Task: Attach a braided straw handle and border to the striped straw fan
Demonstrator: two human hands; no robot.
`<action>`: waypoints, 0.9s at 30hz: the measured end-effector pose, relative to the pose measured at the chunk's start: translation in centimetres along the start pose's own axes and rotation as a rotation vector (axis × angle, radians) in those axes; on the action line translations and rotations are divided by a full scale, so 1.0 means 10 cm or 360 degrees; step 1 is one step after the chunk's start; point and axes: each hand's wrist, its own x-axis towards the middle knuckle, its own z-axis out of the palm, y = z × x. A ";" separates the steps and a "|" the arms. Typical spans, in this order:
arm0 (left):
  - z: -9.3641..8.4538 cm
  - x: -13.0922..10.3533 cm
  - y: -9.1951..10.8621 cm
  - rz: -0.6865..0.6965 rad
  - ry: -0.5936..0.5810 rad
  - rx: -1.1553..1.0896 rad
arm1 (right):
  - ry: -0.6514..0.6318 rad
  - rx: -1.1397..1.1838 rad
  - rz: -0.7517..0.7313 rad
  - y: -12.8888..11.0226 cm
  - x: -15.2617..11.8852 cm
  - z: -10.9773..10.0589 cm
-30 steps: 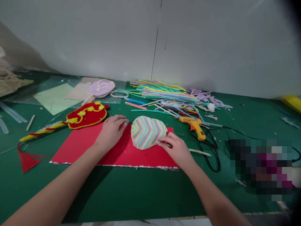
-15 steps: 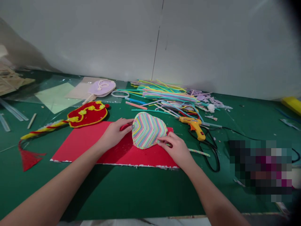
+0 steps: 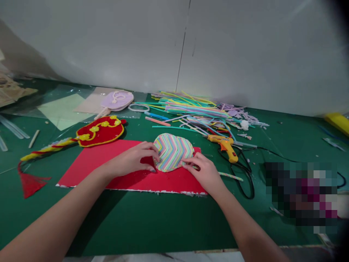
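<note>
A rounded panel of pastel pipe cleaners in a zigzag stripe (image 3: pixel 174 151) lies on a red board (image 3: pixel 89 163). Along its rim runs a twisted edging. My left hand (image 3: pixel 136 158) curves at the panel's left edge, fingertips at the rim and thumb apart below them on the board side. With thumb and fingers closed, my right hand (image 3: pixel 203 169) pinches at the lower right rim. From beneath that hand a twisted pipe-cleaner strand (image 3: pixel 231 177) extends to the right; the pinched bit is mostly hidden by the fingers.
An orange glue gun (image 3: pixel 226 146) with a black cord lies to the right. Behind is a pile of pastel pipe cleaners (image 3: pixel 193 109). At left are a red-and-yellow tasselled fan (image 3: pixel 102 133), a lilac fan (image 3: pixel 117 100) and glue sticks (image 3: pixel 12 127). A pixelated patch covers the right side.
My left hand has slid down along the panel's left edge, and its thumb has come away from the fingers. The panel's top has dipped slightly. My right hand stays put.
</note>
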 end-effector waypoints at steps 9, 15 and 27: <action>0.04 0.07 -0.09 0.0044 0.0061 -0.0002 | 0.0004 0.0019 -0.0002 0.02 0.00 0.01; 0.06 0.08 -0.12 0.0119 0.0094 0.0051 | -0.0021 0.0036 0.0018 -0.01 0.00 0.00; 0.04 0.08 -0.09 0.0072 0.0096 -0.0010 | 0.0001 0.0028 -0.0003 0.02 -0.01 0.01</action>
